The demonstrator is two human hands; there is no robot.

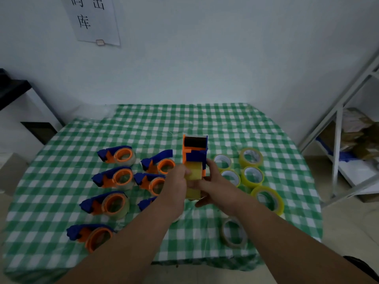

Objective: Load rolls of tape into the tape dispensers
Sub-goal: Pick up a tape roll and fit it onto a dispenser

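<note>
Orange-and-blue plastic tape dispenser [194,152]: held upright above the table centre, head end pointing away, probably so the roll seats from the near side.
Yellowish clear tape roll [193,177]: sits in the held dispenser between both hands; whether fully seated, I cannot tell.
Left hand [174,185]: fingers curled on the roll's left side, gripping it.
Right hand [213,187]: curled round the dispenser and roll from the right, steadying them.
Loaded dispensers [114,178]: laid in rows on the left, likely finished ones.
Spare yellow tape rolls [251,177]: clustered on the right, within reach.
Brownish roll [233,232]: lies apart, nearer.
Green-and-white checked cloth [143,128]: covers the table.
Room: pale wall, paper sign [92,19], grey metal shelving [338,119] at right.
</note>
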